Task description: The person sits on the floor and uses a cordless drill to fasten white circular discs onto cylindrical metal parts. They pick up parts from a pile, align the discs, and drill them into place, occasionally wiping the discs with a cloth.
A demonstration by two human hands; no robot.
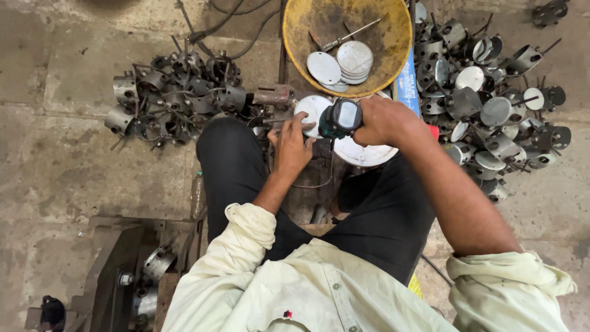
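The person sits low on the concrete floor, knees apart, with a round yellow metal pan straight ahead. Just below the pan's near rim, the right hand is closed tight around a dark green handheld power tool. The left hand sits beside the tool, fingers curled down and pressing on a flat white round metal disc; a second, larger white disc lies under the right hand. Inside the pan rests a small stack of grey metal discs with a thin metal rod. Left of the pan lies a heap of dark steel ring brackets; right of it, a bigger heap of capped steel cylinders.
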